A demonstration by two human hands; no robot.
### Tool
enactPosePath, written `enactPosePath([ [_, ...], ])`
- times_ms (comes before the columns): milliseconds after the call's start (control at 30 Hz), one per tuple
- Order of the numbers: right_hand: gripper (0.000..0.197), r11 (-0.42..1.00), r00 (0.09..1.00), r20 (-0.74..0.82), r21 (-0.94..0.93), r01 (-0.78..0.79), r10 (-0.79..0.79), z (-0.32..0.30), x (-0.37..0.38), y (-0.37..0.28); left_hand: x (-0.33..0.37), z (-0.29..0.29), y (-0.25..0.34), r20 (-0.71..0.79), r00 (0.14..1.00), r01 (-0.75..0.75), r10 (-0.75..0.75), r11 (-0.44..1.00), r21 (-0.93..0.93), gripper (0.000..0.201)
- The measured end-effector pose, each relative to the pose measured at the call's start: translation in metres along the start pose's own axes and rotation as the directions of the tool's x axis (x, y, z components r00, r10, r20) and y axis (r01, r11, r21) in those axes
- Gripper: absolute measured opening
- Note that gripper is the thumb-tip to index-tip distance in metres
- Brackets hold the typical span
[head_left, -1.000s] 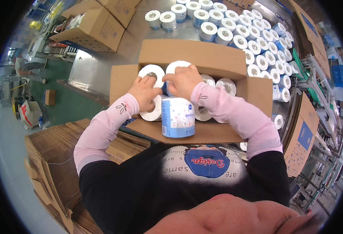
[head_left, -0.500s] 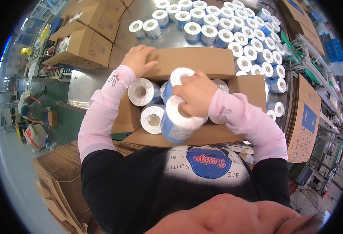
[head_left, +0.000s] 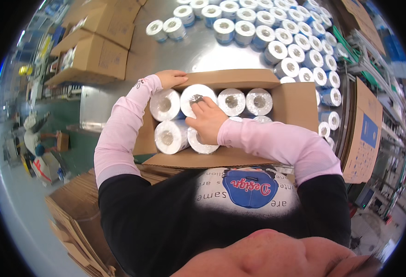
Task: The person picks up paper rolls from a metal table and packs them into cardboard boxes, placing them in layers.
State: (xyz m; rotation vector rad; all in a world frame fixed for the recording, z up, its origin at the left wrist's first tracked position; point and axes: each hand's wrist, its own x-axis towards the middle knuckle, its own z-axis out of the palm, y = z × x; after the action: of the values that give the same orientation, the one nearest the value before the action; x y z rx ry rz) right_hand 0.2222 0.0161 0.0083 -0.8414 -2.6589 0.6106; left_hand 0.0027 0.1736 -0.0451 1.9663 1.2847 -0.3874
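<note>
An open cardboard box (head_left: 297,108) sits in front of me, holding two rows of white paper rolls in clear wrap. My right hand (head_left: 208,121) reaches over it, fingertips in the core of a far-row roll (head_left: 190,94). Beneath the same hand is a near-row roll (head_left: 202,147), partly covered; the thumb is hard to make out. At the box's far left corner, my left hand (head_left: 173,78) is closed on the end of the raised far flap (head_left: 233,77). My right forearm hides part of the near row.
Many white-and-blue rolls (head_left: 286,68) stand on the metal table (head_left: 152,57) beyond the box. Filled cartons (head_left: 96,60) are at the far left. A printed carton (head_left: 362,134) leans at the right. Flattened cardboard (head_left: 73,203) is stacked at lower left; a person (head_left: 36,141) bends beyond it.
My right hand has moved left and lowered two rolls into the box, where they stand among the others. My left hand stays at the far flap, now nearer its end.
</note>
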Motion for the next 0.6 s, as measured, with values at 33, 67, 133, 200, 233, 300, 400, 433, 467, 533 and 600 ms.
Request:
enactPosePath([
  [33,0.033,0.998,0.997,0.052,0.014,-0.056,0.055,0.004,0.000,0.007,0.012,-0.010,0.017,0.050,0.999,-0.010,0.008,0.999,0.046,0.057],
  [67,0.036,0.993,0.988,0.102,0.027,-0.116,0.112,0.007,-0.002,0.014,0.020,-0.016,0.035,0.077,0.996,0.029,-0.036,0.995,0.092,0.058],
  [133,0.050,0.973,0.992,0.089,0.209,-0.101,0.084,-0.007,-0.008,0.018,0.046,-0.005,0.059,-0.017,0.995,-0.097,0.098,0.993,0.074,0.056],
  [200,0.052,0.849,0.998,0.020,0.525,-0.062,0.061,-0.045,-0.019,0.038,0.083,0.019,0.075,0.066,0.967,-0.246,0.247,0.969,-0.029,0.054],
  [233,0.048,0.840,0.980,-0.051,0.525,-0.139,0.194,-0.082,-0.033,0.044,0.093,0.033,0.080,0.164,0.934,-0.296,0.317,0.945,-0.142,0.052],
  [300,0.045,0.946,0.834,-0.446,0.152,-0.287,0.325,-0.095,-0.087,0.093,0.123,0.045,0.097,0.226,0.901,-0.333,0.371,0.924,-0.189,0.050],
  [400,0.058,0.677,0.621,-0.321,0.538,-0.501,0.715,-0.030,-0.186,0.135,0.161,0.046,0.164,0.107,0.923,-0.370,0.370,0.929,-0.012,0.045],
  [433,0.056,0.541,0.564,-0.333,0.803,-0.252,0.756,0.020,-0.211,0.144,0.175,0.050,0.193,0.047,0.921,-0.389,0.387,0.920,0.048,0.044],
  [467,0.053,0.467,0.509,-0.296,0.848,-0.250,0.808,0.039,-0.218,0.139,0.192,0.056,0.218,-0.071,0.898,-0.430,0.435,0.900,0.076,0.044],
  [533,0.050,0.379,0.457,-0.168,0.824,-0.422,0.874,0.063,-0.238,0.139,0.236,0.078,0.250,-0.286,0.859,-0.421,0.425,0.904,0.078,0.054],
  [600,0.050,0.355,0.335,-0.150,0.607,-0.712,0.930,0.061,-0.256,0.155,0.287,0.098,0.282,-0.394,0.877,-0.217,0.273,0.959,0.182,0.065],
])
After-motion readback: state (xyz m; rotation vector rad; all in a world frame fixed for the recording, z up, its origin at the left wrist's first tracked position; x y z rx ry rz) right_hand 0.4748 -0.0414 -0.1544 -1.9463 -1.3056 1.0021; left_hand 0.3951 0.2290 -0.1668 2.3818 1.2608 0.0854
